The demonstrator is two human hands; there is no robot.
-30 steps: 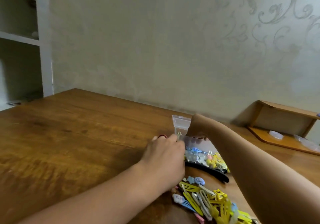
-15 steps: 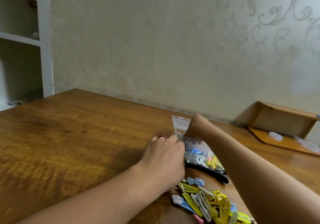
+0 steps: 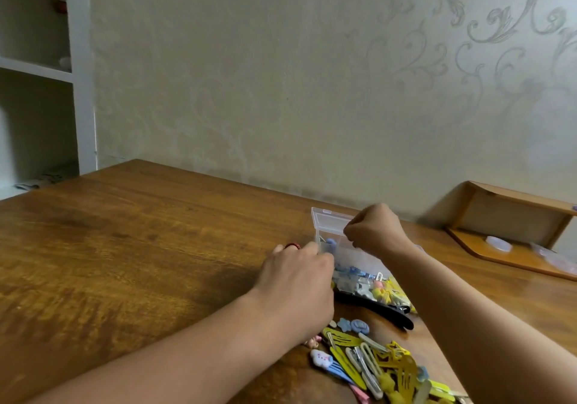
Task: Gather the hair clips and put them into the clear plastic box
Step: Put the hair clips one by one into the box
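Both hands are up at the clear plastic box [image 3: 327,227], which sits on the wooden table [image 3: 140,232] with its lid standing open at the far end. The left hand [image 3: 298,282] rests against the box's near-left side, fingers curled together against the wall; a red ring [image 3: 292,245] shows on 1 finger. I can't tell if it's actually pinching anything since the fingertips are hidden behind the hand. The right hand [image 3: 374,230] hovers over the open box, curled into a loose fist with thumb and fingertips pressed together, maybe on something tiny, too small to make out.

Inside the box there are already some clips: a blue one [image 3: 331,243] near the far end, and a bunch of blue, grey, pink and yellow ones [image 3: 368,285] packed at the near end. A long black clip [image 3: 390,313] lies on the table just beside the box's near end. Closer to the camera is the loose pile of hair clips [image 3: 374,363], mostly yellow, plus a blue star, a blue round one and a white cloud clip [image 3: 321,358]. A small wooden shelf [image 3: 512,216] sits far right against the wall.
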